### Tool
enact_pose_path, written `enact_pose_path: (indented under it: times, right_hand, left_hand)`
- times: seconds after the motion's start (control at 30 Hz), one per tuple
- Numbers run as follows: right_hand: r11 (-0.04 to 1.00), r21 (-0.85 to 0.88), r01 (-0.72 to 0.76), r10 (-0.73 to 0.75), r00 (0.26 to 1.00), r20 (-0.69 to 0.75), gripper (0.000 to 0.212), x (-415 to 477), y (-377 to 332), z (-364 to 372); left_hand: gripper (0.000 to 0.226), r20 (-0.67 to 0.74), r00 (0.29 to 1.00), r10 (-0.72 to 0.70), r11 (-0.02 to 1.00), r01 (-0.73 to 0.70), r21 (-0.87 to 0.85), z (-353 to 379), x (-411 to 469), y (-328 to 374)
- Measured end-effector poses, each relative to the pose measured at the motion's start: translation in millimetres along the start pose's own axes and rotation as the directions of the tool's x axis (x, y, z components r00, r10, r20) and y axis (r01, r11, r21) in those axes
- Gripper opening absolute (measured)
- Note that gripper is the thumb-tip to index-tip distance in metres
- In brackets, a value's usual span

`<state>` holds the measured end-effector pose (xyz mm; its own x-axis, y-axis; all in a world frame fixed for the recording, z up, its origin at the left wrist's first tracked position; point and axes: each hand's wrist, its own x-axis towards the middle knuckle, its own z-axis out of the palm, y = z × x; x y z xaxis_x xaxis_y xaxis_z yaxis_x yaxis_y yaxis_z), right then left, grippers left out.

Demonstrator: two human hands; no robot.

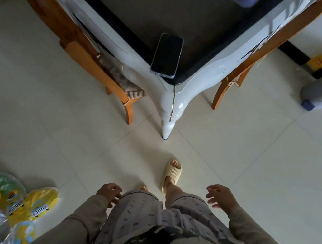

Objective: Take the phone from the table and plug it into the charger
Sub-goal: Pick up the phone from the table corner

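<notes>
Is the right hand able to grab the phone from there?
Probably not yet. The right hand hangs empty by the hip, well short of the phone on the table corner. Nothing blocks the way; a step forward should do.

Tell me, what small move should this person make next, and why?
Probably step closer to the table and reach the right hand toward the phone. The phone lies flat at the table's near corner, untouched. Both hands, left hand included, hang empty by the legs, well short of it.

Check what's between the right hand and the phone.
Head view: bare floor tile and the table's white corner. The right hand is empty; the phone lies on the table corner.
</notes>
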<state>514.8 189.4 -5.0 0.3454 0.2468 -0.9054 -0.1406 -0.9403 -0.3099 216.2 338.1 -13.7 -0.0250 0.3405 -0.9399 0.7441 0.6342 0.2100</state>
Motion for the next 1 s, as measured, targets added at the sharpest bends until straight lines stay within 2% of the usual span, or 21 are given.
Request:
enact_pose_path:
  times: [0.2,0.43,0.6,0.7,0.77,0.83,0.93,1.0]
  right_hand:
    - [0.992,0.002,0.130,-0.130,0.990,0.048,0.028,14.1,-64.3,-29.7]
    - [0.988,0.001,0.153,-0.152,0.986,0.073,0.030,23.5,-97.1,-35.6]
    - [0.994,0.005,0.110,-0.110,0.991,0.071,0.029,26.4,-102.8,-28.7]
    - [0.997,-0.025,0.073,-0.072,0.995,0.064,0.029,28.3,-102.8,-26.2]
    - [0.998,-0.050,0.049,-0.046,0.997,0.059,0.029,30.7,-101.2,-26.8]
    - [0.998,-0.059,0.020,-0.017,0.999,0.050,0.030,32.8,-97.8,-29.2]
    - [0.997,-0.067,-0.027,0.029,0.999,0.030,0.029,34.8,-88.3,-36.1]
    - [0.996,-0.067,-0.055,0.056,0.998,0.016,0.026,36.3,-80.4,-42.0]
  left_hand:
    - [0.024,-0.066,0.997,-0.032,0.995,0.025,-0.100,4.0,8.5,20.0]
    - [0.029,-0.050,0.998,-0.031,0.992,0.024,-0.127,4.2,9.9,55.3]
    - [0.019,-0.031,0.998,0.063,0.994,-0.065,-0.082,-4.5,3.8,100.4]
    - [0.010,-0.071,0.980,0.187,0.979,-0.191,-0.065,-10.0,-6.2,141.3]
    - [0.013,-0.144,0.940,0.308,0.940,-0.324,-0.105,-16.2,-15.0,179.8]
    - [0.014,-0.250,0.865,0.435,0.877,-0.470,-0.100,-23.4,-23.4,224.1]
    - [0.028,-0.382,0.706,0.597,0.774,-0.632,0.042,-31.4,-33.0,287.0]
    - [0.041,-0.407,0.628,0.664,0.733,-0.654,0.186,-33.4,-33.7,320.5]
